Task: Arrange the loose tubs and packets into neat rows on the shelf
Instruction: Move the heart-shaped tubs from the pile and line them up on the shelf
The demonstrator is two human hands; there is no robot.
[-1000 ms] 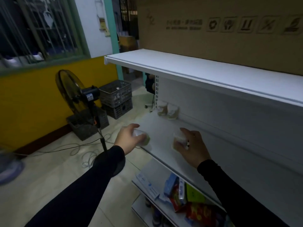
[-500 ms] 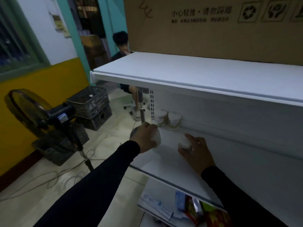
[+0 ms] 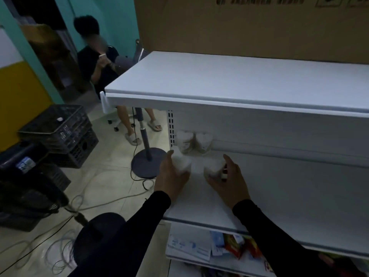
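Note:
Two white tubs (image 3: 193,141) stand side by side at the back left corner of the white middle shelf (image 3: 289,188). My left hand (image 3: 169,176) grips a third white tub (image 3: 182,162) just in front of the left one. My right hand (image 3: 227,180) grips a fourth white tub (image 3: 213,166) in front of the right one. Both held tubs sit low over the shelf, about a hand's width apart; whether they touch its surface I cannot tell.
An upper shelf (image 3: 239,80) overhangs the work area, with a large cardboard box (image 3: 249,25) behind it. Colourful packets (image 3: 235,244) lie on the lower shelf. A person (image 3: 99,56) sits beyond the shelf end. A stand base (image 3: 148,164), crates (image 3: 60,134), a fan (image 3: 26,182) and cables occupy the floor.
Both hands have carried their tubs toward the back left corner, now just in front of the two standing tubs. The view has swung left and closer.

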